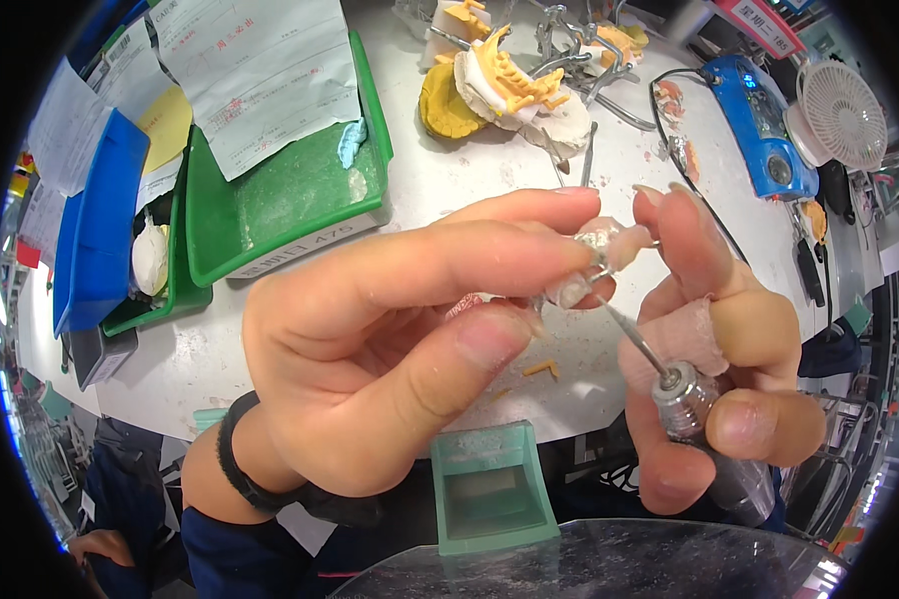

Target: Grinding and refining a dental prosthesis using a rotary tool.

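Observation:
My left hand [370, 334] is closed at the middle of the view, thumb and fingers pinching a small partial denture [569, 292] with clear, pink and metal parts. Much of that piece is hidden behind the fingers. My right hand [769, 324], with a pinkish bandage [684, 339] round one finger, grips a silver rotary handpiece [685, 407]. Its thin bur points up and left, with the tip at or very close to the denture; whether they touch I cannot tell. Under the hands a small orange-yellow bent piece [541, 369] lies on the white table [370, 290].
A green tray [372, 130] with papers and a blue bin [100, 220] stand at left. Plaster and yellow dental casts [514, 85] with metal articulators [569, 45] sit at the back. A blue control box [764, 130] and white fan [837, 115] stand right. A mint-green catch drawer [494, 544] is in front.

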Motion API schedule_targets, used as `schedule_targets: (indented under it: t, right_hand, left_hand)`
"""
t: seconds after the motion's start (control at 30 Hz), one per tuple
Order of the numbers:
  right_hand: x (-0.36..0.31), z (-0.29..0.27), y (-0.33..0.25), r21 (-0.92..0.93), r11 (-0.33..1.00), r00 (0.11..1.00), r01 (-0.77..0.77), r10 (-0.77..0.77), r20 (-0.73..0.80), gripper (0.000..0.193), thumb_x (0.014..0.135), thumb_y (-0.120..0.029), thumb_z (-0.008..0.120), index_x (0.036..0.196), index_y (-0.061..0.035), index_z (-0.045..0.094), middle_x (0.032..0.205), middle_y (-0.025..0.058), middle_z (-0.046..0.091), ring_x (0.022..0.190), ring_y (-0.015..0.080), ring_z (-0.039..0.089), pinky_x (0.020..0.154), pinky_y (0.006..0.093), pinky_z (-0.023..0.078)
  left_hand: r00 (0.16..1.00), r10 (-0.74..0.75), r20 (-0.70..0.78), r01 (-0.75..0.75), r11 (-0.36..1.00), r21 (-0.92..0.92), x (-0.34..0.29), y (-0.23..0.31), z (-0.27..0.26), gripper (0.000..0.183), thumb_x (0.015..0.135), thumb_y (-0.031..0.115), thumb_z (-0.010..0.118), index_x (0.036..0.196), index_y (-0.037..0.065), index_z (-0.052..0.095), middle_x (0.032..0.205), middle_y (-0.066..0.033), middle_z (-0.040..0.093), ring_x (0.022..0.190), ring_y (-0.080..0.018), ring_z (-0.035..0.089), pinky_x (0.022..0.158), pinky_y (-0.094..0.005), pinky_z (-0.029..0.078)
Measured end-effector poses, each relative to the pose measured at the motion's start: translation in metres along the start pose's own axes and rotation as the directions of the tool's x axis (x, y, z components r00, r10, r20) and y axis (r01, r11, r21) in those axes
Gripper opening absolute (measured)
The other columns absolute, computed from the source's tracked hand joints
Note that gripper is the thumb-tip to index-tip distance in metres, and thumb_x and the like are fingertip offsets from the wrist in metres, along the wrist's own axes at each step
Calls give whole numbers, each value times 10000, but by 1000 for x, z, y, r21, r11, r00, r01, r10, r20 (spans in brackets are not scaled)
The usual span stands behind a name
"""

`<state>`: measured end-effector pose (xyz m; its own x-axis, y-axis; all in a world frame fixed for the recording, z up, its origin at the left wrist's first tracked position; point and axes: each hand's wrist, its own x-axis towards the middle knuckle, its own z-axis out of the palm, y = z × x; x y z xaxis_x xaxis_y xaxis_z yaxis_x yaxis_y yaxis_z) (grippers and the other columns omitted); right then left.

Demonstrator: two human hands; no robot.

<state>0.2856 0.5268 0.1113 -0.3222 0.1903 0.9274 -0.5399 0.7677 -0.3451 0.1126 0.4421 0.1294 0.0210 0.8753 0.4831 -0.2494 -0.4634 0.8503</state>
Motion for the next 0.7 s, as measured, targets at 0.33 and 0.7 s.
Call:
schedule_targets:
  t: [0.33, 0.7]
  right_hand:
    - [8, -8, -9, -110, 991, 989, -72, 85, 122, 402, 849, -397, 574, 1122, -147, 417, 845, 203, 567, 1178, 507, 375, 945, 606, 339]
    - [16, -16, -6, -84, 996, 970, 29, -8, 245, 350, 862, -342, 559, 1072, -101, 416, 830, 225, 543, 1116, 514, 438, 918, 607, 375]
  left_hand:
    - [995, -44, -92, 40, 998, -41, 0, 3, 6, 235, 852, 51, 535, 1072, -31, 527, 1039, -214, 592, 952, -244, 582, 872, -400, 443]
    - [964, -232, -133, 184, 936, -299, 3, 14, 15, 206, 842, 89, 568, 1006, -33, 548, 972, -192, 621, 935, -244, 585, 851, -396, 448]
